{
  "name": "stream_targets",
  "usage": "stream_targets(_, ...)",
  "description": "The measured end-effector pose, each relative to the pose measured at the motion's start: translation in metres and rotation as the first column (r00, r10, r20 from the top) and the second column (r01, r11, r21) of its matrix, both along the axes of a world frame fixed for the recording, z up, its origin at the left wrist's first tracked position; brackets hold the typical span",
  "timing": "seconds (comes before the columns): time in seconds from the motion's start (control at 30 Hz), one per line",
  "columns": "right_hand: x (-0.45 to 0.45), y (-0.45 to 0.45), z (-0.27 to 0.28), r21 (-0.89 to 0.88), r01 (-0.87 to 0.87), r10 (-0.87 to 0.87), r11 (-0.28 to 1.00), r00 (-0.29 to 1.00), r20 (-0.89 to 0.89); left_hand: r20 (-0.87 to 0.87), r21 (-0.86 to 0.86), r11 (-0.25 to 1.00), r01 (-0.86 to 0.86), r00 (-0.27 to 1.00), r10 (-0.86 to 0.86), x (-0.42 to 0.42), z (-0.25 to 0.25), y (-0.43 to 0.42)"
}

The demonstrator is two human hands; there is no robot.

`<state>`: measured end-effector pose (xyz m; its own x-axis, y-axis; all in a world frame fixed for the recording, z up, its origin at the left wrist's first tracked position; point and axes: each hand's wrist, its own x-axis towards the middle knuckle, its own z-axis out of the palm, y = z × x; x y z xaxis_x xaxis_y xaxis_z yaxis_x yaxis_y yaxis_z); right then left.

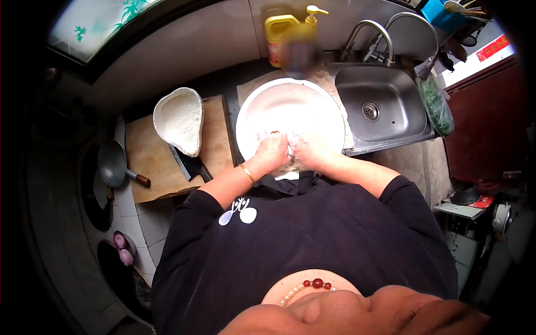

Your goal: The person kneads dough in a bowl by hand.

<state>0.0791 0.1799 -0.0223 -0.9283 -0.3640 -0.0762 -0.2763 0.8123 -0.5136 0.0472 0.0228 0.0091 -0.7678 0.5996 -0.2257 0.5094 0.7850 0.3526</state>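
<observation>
A large white basin (242,127) stands on the counter in front of me, its inside washed out by glare. My left hand (272,152) is at the basin's near side, its fingers curled, with white residue on them. Close beside it, my right hand (308,152) is curled too and whitened at the fingers. The two hands nearly touch. Whatever they press or hold is lost in the bright white.
Left of the basin, a container of white powder (180,120) and a cleaver (192,166) rest on a wooden board (148,148). A metal sink (385,95) is on the right, below a tap (365,30). Behind the basin stands a yellow pump jug (279,30). A wok (111,163) sits far left.
</observation>
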Motion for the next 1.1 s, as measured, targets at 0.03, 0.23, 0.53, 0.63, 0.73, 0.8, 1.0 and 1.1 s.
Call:
stream_targets(0.03,-0.003,-0.002,-0.001,0.083,-0.023,0.024,0.996,1.000,-0.013,0.037,-0.027,0.999,-0.024,0.999,0.025,-0.004,-0.004,0.003)
stream_targets(0.23,-0.042,-0.005,0.029,0.382,-0.150,0.109,0.912,0.986,0.126,0.007,-0.047,0.996,-0.073,0.997,0.073,-0.041,-0.022,0.005)
stream_targets(0.53,-0.089,0.002,0.037,0.321,-0.062,0.006,0.945,0.985,0.173,0.236,-0.009,1.000,0.013,0.972,-0.011,-0.089,0.000,0.010)
stream_targets(0.63,-0.090,0.005,0.045,0.276,0.054,-0.077,0.960,0.994,0.074,-0.069,0.052,0.999,-0.013,0.997,0.016,-0.092,0.005,0.016)
stream_targets(0.73,-0.095,0.010,0.054,0.355,0.076,-0.066,0.932,0.997,-0.040,-0.265,0.030,0.999,0.019,0.964,-0.010,-0.097,0.014,0.020)
stream_targets(0.8,-0.094,0.013,0.055,0.360,0.045,-0.023,0.932,0.998,-0.066,-0.330,-0.019,0.999,0.050,0.942,-0.053,-0.089,0.016,0.017)
stream_targets(1.0,-0.092,0.010,0.060,0.389,-0.061,0.071,0.919,0.997,-0.011,-0.283,-0.083,0.987,0.138,0.946,-0.156,-0.038,0.025,-0.004)
stream_targets(1.1,-0.083,0.015,0.051,0.248,-0.136,0.107,0.959,0.986,0.128,-0.301,0.078,0.994,0.078,0.952,-0.051,-0.039,0.021,-0.009)
